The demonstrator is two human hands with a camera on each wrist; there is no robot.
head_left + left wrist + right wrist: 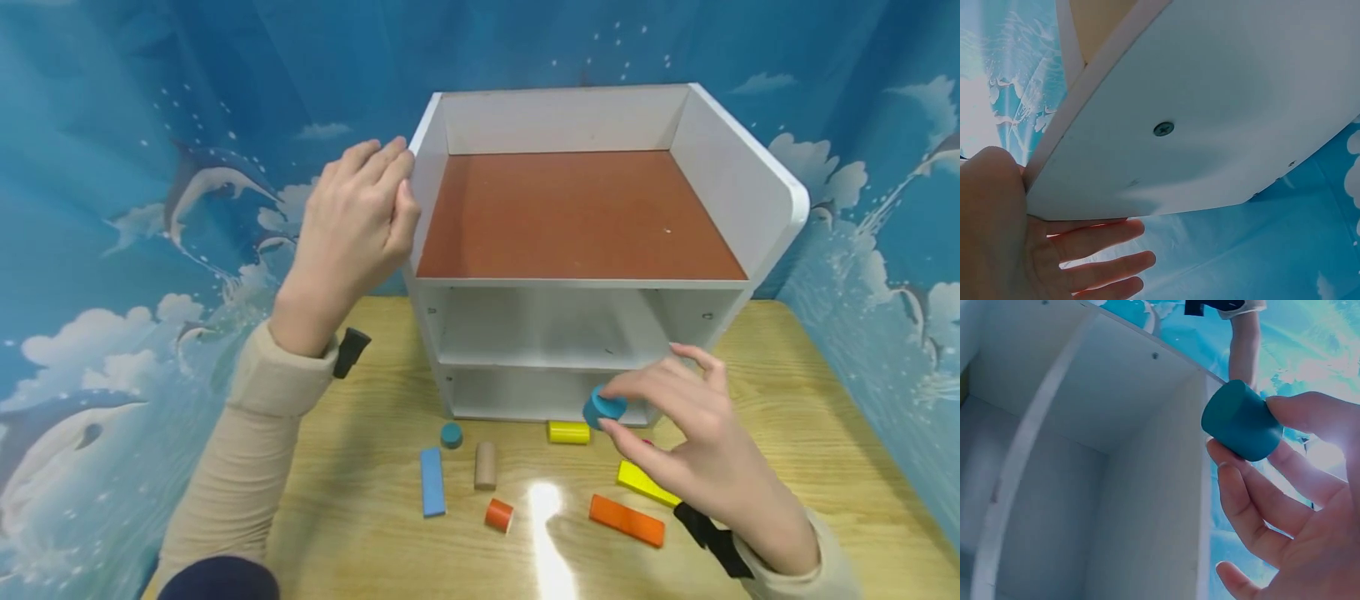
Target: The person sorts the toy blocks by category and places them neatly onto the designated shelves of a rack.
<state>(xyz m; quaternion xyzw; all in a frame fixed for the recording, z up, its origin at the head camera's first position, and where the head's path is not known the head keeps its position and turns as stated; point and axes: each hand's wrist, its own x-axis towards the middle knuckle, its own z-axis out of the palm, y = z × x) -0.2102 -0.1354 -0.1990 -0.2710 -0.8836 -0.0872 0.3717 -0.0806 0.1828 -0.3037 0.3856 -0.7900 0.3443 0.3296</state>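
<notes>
My right hand (686,425) pinches a blue-green wooden cylinder (1241,422) between thumb and fingertips, in front of the lower shelves of a white cabinet (581,284). In the right wrist view the cylinder is tilted, and the remaining fingers are spread below it. Up at the cabinet's left side panel (1210,112), my left hand (356,212) rests against the edge. The left wrist view shows the fingers (1107,270) of that hand reaching out fairly straight past the panel, with the index finger partly hidden behind it.
Before the cabinet on the wooden table (360,533) lie a blue strip block (432,482), a teal cylinder (452,435), a tan cylinder (485,466), a red-orange cylinder (498,515), a yellow cylinder (568,432), an orange strip block (627,521) and a yellow strip block (647,482).
</notes>
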